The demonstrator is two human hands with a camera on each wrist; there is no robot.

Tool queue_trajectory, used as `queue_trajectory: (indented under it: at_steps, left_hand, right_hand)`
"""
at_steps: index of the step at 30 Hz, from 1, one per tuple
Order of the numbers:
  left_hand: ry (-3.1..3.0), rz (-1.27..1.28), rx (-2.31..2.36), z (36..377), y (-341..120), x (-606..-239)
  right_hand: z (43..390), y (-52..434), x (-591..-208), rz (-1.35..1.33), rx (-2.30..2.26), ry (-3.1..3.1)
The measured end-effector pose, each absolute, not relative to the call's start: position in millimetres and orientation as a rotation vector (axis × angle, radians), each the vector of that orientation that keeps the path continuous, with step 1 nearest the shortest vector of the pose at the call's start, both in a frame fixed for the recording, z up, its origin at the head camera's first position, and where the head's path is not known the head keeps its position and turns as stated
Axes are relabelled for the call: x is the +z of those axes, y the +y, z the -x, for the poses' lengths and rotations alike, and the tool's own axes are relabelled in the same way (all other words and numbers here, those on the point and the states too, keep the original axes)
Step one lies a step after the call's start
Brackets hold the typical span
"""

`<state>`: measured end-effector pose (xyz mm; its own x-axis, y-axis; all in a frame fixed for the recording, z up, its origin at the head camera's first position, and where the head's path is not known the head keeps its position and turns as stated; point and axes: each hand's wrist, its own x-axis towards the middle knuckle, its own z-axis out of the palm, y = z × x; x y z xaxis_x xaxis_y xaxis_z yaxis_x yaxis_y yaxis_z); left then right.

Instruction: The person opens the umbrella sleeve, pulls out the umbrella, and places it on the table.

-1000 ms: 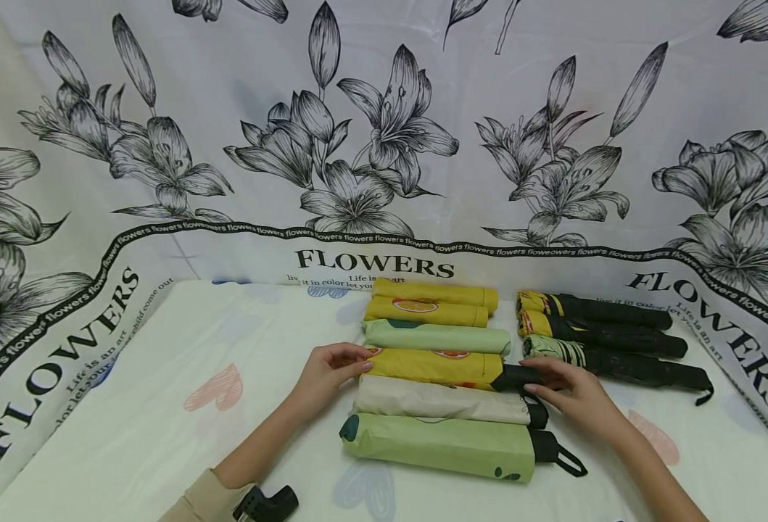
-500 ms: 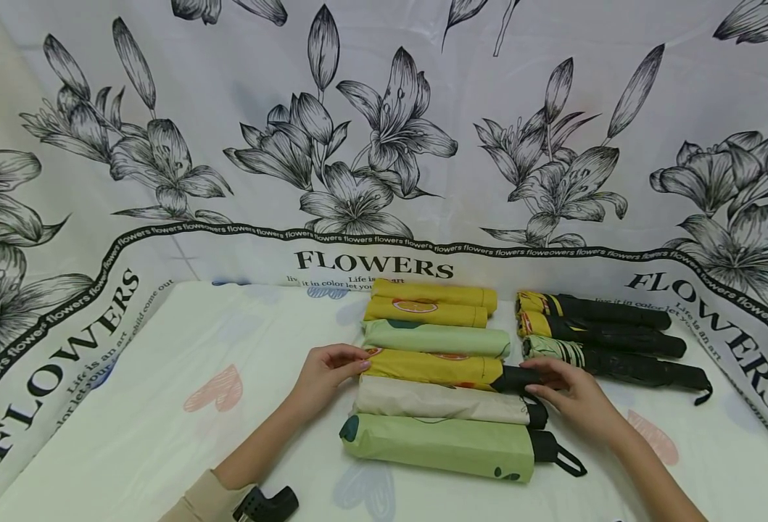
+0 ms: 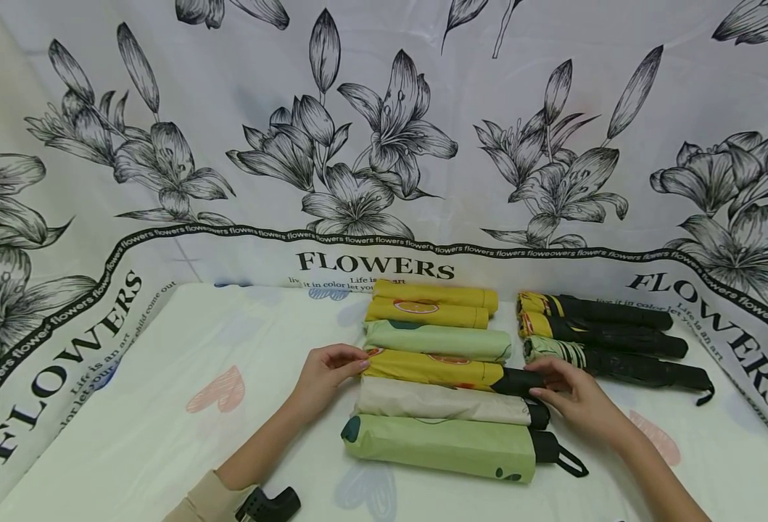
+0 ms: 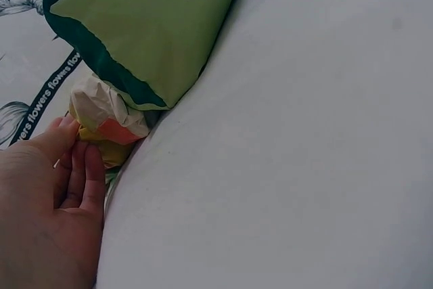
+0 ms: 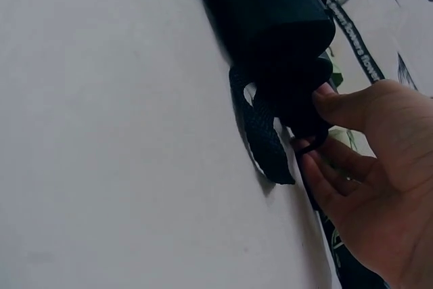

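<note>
A folded yellow umbrella (image 3: 436, 368) with a black handle lies crosswise in the middle of a row. My left hand (image 3: 327, 375) pinches its left end between thumb and fingers; in the left wrist view that yellow end (image 4: 108, 152) shows partly behind the fingertips. At the other end my right hand (image 3: 576, 397) holds the black handle, thumb on the near side. Nearer to me lie a beige umbrella (image 3: 439, 400) and a larger light green umbrella (image 3: 442, 447) with a black strap (image 3: 573, 462). In the right wrist view the green umbrella's handle (image 5: 277, 11) partly hides the held one.
Beyond the yellow umbrella lie a pale green roll (image 3: 439, 341) and two yellow rolls, the nearer with an orange-slice print (image 3: 416, 307). To the right are three black-handled folded umbrellas, the nearest green-striped (image 3: 645, 370). A floral curtain (image 3: 384, 181) stands behind the white bedding (image 3: 162, 435).
The view shifts very slightly; both hands and the umbrellas keep their places.
</note>
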<state>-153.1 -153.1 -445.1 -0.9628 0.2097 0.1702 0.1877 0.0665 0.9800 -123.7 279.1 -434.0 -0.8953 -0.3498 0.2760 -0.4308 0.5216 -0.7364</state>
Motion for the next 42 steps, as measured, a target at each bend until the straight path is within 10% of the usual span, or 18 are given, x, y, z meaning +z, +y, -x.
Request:
queue_trajectory:
  at_steps: [42]
  left_hand:
    - [2.207,-0.342,2.176,155,-155,-449]
  right_hand:
    - [122,296,-425,-0.634,1.563,-2.721]
